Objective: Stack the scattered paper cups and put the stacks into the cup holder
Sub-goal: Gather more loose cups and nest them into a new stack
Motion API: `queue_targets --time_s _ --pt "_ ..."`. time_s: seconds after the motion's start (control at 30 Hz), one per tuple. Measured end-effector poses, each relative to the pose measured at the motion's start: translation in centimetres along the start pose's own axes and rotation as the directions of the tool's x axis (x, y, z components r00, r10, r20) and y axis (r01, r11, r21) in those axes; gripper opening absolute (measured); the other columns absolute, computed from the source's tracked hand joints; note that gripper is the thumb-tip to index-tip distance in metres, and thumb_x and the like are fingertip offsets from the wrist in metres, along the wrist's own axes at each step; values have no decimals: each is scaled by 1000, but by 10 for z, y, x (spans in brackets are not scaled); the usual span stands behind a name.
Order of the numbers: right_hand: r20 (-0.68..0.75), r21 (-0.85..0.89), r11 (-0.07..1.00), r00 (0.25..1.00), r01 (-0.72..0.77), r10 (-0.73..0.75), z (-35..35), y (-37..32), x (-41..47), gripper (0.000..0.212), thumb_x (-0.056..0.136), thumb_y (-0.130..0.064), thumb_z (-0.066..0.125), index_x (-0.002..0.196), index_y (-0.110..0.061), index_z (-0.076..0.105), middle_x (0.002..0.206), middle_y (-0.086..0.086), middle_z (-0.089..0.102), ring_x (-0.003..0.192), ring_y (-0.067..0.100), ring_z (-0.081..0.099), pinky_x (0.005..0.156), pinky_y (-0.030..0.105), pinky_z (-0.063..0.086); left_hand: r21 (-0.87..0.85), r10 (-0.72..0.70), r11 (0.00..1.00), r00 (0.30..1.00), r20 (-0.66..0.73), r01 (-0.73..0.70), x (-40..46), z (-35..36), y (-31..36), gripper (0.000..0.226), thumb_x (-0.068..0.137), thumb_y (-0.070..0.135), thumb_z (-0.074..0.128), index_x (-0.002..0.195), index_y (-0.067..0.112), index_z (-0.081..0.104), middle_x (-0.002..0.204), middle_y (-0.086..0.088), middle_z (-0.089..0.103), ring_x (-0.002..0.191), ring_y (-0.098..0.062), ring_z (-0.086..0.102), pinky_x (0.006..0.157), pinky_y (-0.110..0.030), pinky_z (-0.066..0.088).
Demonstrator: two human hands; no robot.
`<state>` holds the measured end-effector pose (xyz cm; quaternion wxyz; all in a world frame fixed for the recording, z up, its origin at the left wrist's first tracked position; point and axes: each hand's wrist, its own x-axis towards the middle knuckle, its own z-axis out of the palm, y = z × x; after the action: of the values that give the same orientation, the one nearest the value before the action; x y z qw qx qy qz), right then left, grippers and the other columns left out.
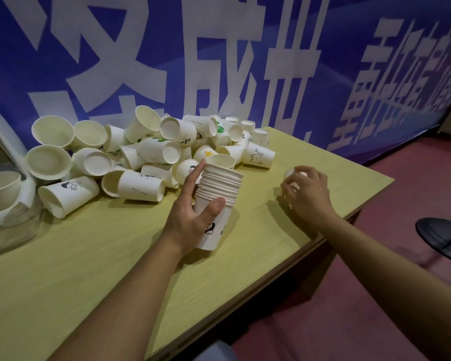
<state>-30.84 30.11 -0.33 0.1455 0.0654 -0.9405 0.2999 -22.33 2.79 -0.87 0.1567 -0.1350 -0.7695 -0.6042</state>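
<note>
While the left hand (193,212) grips a stack of cups (218,201) upright above the table (89,269), right hand (306,194) curled round one cup (292,175) near the table's edge, loose cups (141,155) heaped behind, blue banner (219,48) beyond.

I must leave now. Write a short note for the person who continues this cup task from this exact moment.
Left hand: grips a stack of nested cups, held mouth up above the table.
Right hand: curled round a single cup near the table's right edge.
Loose cups pile: many lie scattered at the back left of the table.
Done: one stack is started.
Left: add the single cup, stack the pile, then load the stacks. The white object at far left may be the holder; I cannot tell.
</note>
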Motion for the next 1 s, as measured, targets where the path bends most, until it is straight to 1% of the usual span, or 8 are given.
queue_targets --time_s 0.1,0.2,0.3,0.4,0.5,0.63,0.87,1.0 --pt "25 106 992 998 -64 61 -4 -2 5 51 90 -23 72 137 -33 54 152 1 34 138 29 33 108 49 42 -4 2 1000 1000 5 -2 0 0 0 79 72 66 62 143 65 25 137 8 55 105 4 61 78 -9 49" --pt "188 146 965 964 -219 190 -13 -6 18 81 86 -19 77 151 -39 33 151 6 33 126 33 49 91 43 58 -7 2 1000 1000 10 -2 -1 0 2 80 71 66 61 143 64 25 133 12 55 103 6 61 75 -8 49" --pt "399 61 961 889 -270 225 -26 -8 33 81 87 -22 76 150 -40 28 142 10 46 113 29 59 86 41 60 -6 0 1000 1000 15 0 -2 0 3 79 71 66 62 141 65 24 132 17 55 103 6 61 76 -9 50" --pt "470 8 972 859 -234 203 -35 -17 43 79 85 -21 78 145 -38 28 137 13 50 106 30 63 84 41 61 3 1 1000 1000 26 -1 -2 0 3 77 71 66 62 139 69 24 132 22 54 106 7 61 81 -10 50" --pt "341 290 935 935 -203 97 -40 -39 40 77 84 -17 79 143 -34 32 128 12 52 98 29 66 79 44 62 4 8 1000 999 50 -8 -2 1 4 79 72 63 63 142 63 27 130 26 54 107 9 60 82 -8 49" --pt "68 691 723 994 11 -81 -37 -81 12 74 84 -15 77 139 -35 33 125 4 51 104 28 65 80 43 63 21 11 1000 996 88 -13 -3 2 2 82 73 63 65 146 60 29 131 27 55 112 7 60 87 -11 50" --pt "-36 744 647 978 164 -206 3 -118 -31 53 90 -25 72 129 -39 39 126 2 57 105 19 67 79 40 63 78 24 997 998 65 -29 -4 2 1 86 74 67 62 149 60 21 130 23 54 112 5 59 92 -25 54" --pt "-45 698 701 986 147 -162 25 -116 -36 30 95 -34 65 124 -29 57 119 -7 67 107 8 65 91 45 57 31 40 999 998 -56 -38 -1 -3 -3 91 76 63 59 155 46 18 125 40 52 108 13 58 83 -8 48"
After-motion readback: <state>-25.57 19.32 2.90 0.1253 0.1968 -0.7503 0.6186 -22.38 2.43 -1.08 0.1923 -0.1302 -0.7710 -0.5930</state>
